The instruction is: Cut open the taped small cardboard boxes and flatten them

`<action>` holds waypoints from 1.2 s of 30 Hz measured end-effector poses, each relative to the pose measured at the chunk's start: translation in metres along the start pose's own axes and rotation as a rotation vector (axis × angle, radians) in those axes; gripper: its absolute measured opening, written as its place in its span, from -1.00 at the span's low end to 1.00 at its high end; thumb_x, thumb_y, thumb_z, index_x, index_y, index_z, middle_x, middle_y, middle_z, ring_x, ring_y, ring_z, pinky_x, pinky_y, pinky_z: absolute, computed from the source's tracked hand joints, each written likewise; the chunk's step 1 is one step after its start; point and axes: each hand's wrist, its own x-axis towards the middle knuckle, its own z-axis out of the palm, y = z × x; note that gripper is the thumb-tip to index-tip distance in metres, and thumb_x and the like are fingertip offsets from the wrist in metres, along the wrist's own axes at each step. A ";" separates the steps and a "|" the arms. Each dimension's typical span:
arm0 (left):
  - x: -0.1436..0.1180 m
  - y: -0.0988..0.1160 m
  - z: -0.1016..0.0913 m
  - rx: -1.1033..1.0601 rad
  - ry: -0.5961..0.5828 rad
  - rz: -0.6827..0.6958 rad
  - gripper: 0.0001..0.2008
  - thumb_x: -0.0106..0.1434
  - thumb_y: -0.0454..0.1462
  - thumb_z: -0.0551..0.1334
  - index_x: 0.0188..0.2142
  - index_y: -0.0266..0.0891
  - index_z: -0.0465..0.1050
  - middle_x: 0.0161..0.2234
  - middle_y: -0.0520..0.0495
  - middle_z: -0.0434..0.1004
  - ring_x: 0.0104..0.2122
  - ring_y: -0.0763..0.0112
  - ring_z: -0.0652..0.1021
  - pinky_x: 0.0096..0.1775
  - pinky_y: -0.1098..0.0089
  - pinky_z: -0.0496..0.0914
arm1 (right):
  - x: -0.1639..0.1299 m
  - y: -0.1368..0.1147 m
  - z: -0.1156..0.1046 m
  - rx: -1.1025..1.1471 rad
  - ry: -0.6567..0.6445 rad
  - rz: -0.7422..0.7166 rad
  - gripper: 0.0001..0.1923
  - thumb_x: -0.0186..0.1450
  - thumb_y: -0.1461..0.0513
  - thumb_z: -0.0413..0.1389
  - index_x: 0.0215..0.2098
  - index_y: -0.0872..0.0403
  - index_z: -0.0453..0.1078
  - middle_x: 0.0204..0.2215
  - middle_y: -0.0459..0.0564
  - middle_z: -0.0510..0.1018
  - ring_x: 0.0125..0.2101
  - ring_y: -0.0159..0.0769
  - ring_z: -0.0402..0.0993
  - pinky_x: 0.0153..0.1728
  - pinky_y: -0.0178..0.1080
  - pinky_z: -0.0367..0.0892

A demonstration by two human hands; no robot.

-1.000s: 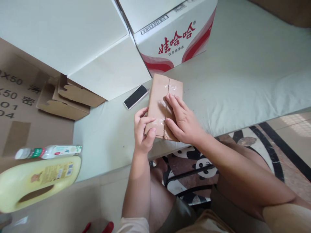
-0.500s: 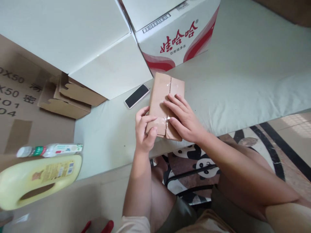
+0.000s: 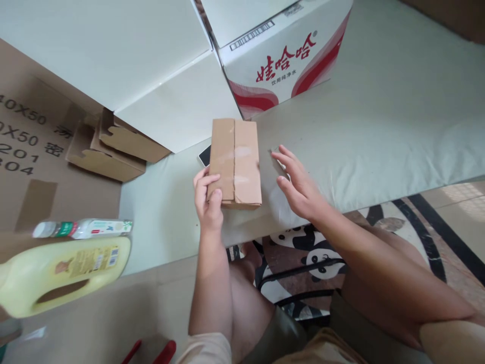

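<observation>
The left hand (image 3: 207, 199) is clamped on the near left corner of a small brown box (image 3: 235, 163), thumb on top and fingers curled around the edge, holding it above the pale green mat (image 3: 379, 116). The box is flat, with a seam running down its top and a strip of clear tape across it; its far edge hides most of a phone (image 3: 205, 154) lying on the mat. The right hand (image 3: 299, 187) hovers just right of the box, fingers spread apart and holding nothing, clear of the cardboard. Far behind the box stands a white carton with red characters (image 3: 284, 55), and left of that a large plain white box (image 3: 125, 65). Further left, folded cardboard pieces (image 3: 109, 149) lie on a flat brown sheet printed with numbers (image 3: 26, 146). At the near left are a clear bottle with a green label (image 3: 83, 228) lying on its side and, just nearer, a yellow jug with a handle (image 3: 60, 273). Under the mat's near edge a panda-patterned floor (image 3: 303, 253) shows between the person's knees.
</observation>
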 end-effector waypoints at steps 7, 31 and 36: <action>-0.008 -0.013 -0.002 0.028 0.087 -0.067 -0.62 0.29 0.07 0.16 -0.07 -0.07 0.47 0.12 -0.11 0.42 0.19 -0.01 0.44 0.20 -0.03 0.32 | 0.000 0.008 0.015 0.026 -0.102 0.038 -0.38 0.48 -0.07 -0.13 0.41 -0.03 0.13 0.43 0.20 0.17 0.46 -0.02 -0.01 0.30 0.23 0.21; -0.021 -0.069 0.015 -0.511 -0.156 -0.903 -0.52 0.29 0.16 0.15 -0.01 -0.09 0.41 -0.16 -0.14 0.63 -0.20 0.14 0.65 -0.31 0.14 0.54 | 0.000 0.011 0.022 0.294 0.043 0.000 -0.72 0.45 -0.02 -0.04 0.03 -0.10 0.17 0.18 0.07 0.40 0.13 -0.14 0.44 0.04 -0.06 0.41; -0.018 -0.061 0.032 -0.434 -0.262 -0.663 -0.45 0.38 0.21 -0.02 -0.09 -0.12 0.46 -0.28 -0.07 0.69 -0.26 0.12 0.69 -0.25 0.05 0.59 | 0.000 0.010 0.019 0.395 -0.069 -0.013 -0.79 0.44 0.05 -0.04 0.00 -0.11 0.16 0.30 0.06 0.29 0.22 -0.13 0.35 0.06 -0.03 0.40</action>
